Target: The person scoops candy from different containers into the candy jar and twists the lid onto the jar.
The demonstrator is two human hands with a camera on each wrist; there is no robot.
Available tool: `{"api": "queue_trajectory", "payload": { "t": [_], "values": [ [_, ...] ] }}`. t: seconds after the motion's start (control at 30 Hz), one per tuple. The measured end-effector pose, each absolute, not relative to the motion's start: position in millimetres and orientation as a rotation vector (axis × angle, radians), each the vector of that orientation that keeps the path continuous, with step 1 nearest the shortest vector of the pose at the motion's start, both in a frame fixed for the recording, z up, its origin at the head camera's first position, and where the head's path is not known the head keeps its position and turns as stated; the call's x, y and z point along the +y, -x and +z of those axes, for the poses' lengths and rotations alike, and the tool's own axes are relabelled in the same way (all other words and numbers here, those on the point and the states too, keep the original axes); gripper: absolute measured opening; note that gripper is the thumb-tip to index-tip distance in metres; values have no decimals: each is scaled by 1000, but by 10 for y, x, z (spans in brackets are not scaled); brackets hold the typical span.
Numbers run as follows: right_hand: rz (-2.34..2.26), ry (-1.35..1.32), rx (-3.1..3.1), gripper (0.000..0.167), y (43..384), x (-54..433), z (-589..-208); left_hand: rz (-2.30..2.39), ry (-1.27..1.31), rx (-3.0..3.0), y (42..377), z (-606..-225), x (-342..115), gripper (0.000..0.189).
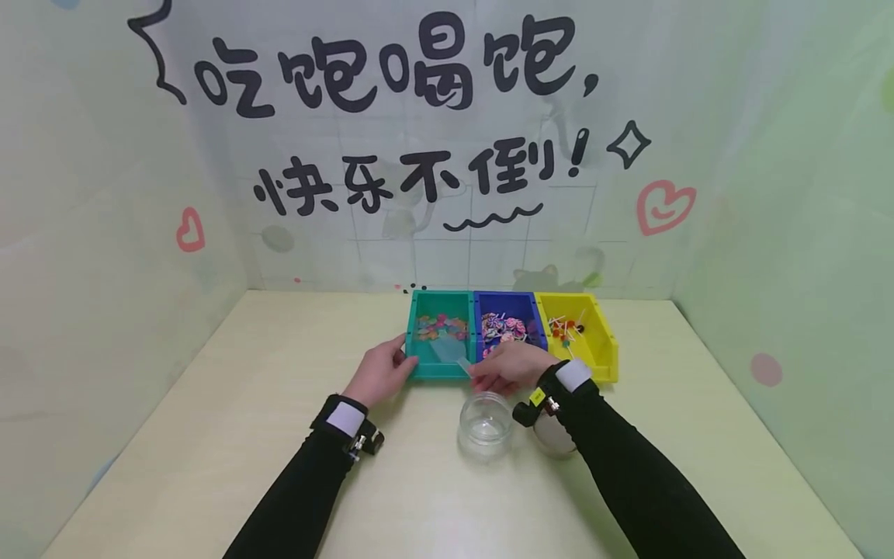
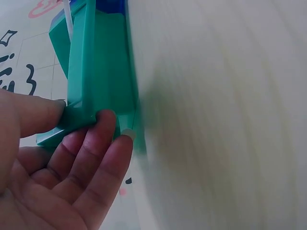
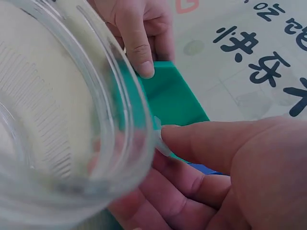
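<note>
The right hand (image 1: pixel 513 367) had its grip clamped on the handle of a translucent scoop (image 1: pixel 447 349), thumb against fingers, at the near right corner of the green bin (image 1: pixel 440 373). From that grip the scoop ran toward ten o'clock, its broad blade inside the bin, just on the near side of the colourful candies (image 1: pixel 441 324); whether blade and candies touched, I could not tell.

The left hand (image 1: pixel 380 373) was at nine o'clock from the right one. Its grip was closed over the near left edge of the green bin, thumb on one side of the wall and fingers on the other, as the left wrist view showed. From there the scoop's blade lay at about two o'clock, well apart from the fingers.

A clear jar (image 1: pixel 485 428) stood on the counter (image 1: pixel 279 341) near the right hand, at seven o'clock from it, with its mouth upward. At five o'clock a round object (image 1: pixel 552 436) lay partly hidden by the right forearm. The blue bin (image 1: pixel 506 301), with swirled candies (image 1: pixel 513 329), was at twelve o'clock, joining the green one; the yellow bin (image 1: pixel 605 365), with small lollipops (image 1: pixel 561 328), sat beside it at two o'clock.
</note>
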State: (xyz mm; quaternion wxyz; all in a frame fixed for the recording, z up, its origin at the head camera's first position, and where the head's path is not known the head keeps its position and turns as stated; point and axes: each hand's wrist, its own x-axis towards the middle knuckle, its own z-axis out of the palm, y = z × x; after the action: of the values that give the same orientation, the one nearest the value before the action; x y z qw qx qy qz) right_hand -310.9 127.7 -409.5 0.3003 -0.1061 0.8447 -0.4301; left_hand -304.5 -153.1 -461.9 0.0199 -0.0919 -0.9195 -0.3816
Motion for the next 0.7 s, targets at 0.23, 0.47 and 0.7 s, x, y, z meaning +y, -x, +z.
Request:
{"api": "queue_trajectory", "payload": {
  "t": [0.23,0.47,0.7],
  "values": [
    [-1118,262,2281,39,3178,1329,-3970,-1188,315,-2856,3046,-4605,-1542,63],
    [-1108,202,2282,35,3239,1176,-3792,-1173,325,-2860,3052,-4592,-1561,61],
    [-1207,138,2240,32,3180,1024,-3588,-1185,319,-2869,3050,-4619,-1539,62]
  ]
}}
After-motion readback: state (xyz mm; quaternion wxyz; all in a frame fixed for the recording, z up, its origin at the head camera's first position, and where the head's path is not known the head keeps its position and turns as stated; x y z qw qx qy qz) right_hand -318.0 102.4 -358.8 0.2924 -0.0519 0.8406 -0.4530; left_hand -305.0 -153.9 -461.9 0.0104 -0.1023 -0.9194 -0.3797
